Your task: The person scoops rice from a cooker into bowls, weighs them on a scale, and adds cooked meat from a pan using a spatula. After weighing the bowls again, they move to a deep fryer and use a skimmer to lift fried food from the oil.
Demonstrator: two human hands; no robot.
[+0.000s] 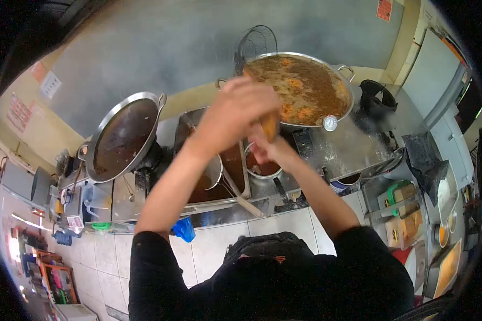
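My left hand (242, 109) is wrapped round a brown wooden handle (270, 127), above the counter. The handle appears to lead up to a dark wire strainer (258, 43), raised at the back left rim of a wide pan (305, 91) of bubbling oil with orange pieces. Just below the handle's lower end is my right hand (263, 147), blurred, its fingers partly hidden. Under my hands stand a small pot (263, 167) of reddish liquid and a rectangular tray (233, 160) of dark liquid. A round thermometer (330, 123) sits at the pan's front rim.
A second large pan (126, 139) of dark liquid stands at the left. A mesh skimmer (214, 170) with a wooden handle lies across the tray. At the right are a black container (377, 96) and shelves (401, 214) with boxes. A blue bag (183, 230) hangs at the counter's front.
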